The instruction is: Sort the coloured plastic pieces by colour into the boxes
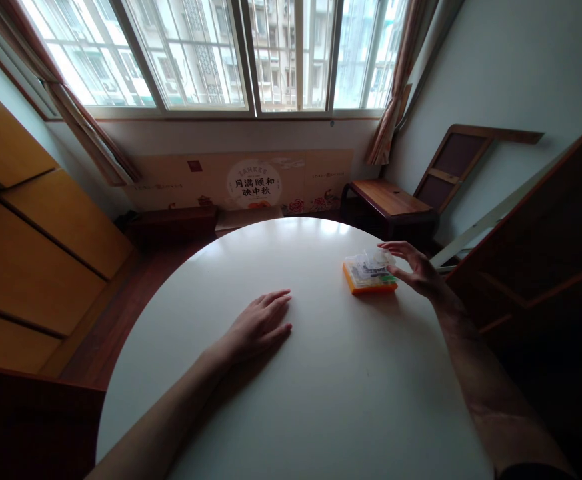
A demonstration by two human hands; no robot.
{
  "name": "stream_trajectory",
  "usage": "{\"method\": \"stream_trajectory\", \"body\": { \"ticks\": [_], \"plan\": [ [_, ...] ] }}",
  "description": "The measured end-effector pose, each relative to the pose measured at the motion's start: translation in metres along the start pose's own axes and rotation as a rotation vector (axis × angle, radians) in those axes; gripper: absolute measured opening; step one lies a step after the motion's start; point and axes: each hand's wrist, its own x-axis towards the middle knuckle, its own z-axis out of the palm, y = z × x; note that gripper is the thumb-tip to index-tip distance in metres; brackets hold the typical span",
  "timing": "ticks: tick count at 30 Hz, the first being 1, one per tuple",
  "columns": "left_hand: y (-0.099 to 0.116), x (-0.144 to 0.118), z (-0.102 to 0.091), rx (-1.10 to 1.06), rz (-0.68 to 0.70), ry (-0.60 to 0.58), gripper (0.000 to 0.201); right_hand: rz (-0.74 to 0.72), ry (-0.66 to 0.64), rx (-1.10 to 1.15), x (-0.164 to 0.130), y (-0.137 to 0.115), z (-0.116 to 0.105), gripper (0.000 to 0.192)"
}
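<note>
My left hand [261,323] lies on the white round table [321,387], palm down, fingers stretched out and holding nothing. To its right is a small orange box [375,289] with clear plastic and dark and green printed matter on top. A crumpled-looking clear plastic piece [378,257] rests over the box's far right part. My right hand [415,270] is at the right side of the box, thumb and fingers spread apart around the edge of that plastic. Whether the fingertips touch it is hard to make out.
Beyond the table's far edge stand a low wooden stool [388,197] and a printed cardboard panel [315,180] under the window. A wooden-framed panel [455,157] leans on the right wall. Yellow-brown cabinets [35,247] stand at left.
</note>
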Motion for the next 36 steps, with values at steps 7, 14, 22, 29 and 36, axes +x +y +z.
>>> {"method": "stream_trajectory", "body": {
  "ticks": [7,14,22,29,36],
  "plan": [
    [0.003,-0.001,-0.002,-0.011,-0.014,-0.009,0.059,-0.143,0.187,-0.152,0.003,-0.027,0.004,0.038],
    [0.001,-0.002,0.001,0.0,-0.008,0.025,0.059,-0.461,0.281,-0.323,0.005,-0.087,0.047,0.032],
    [-0.001,-0.009,-0.002,0.13,0.0,0.031,0.07,-0.352,-0.338,-0.283,-0.022,-0.101,0.14,0.069],
    [-0.001,-0.009,0.0,0.203,0.039,0.084,0.095,-0.193,-0.445,-0.386,-0.035,-0.074,0.153,0.086],
    [0.005,-0.007,0.004,0.225,0.063,0.023,0.107,-0.16,-0.455,-0.437,-0.033,-0.078,0.153,0.088]
  ]
}}
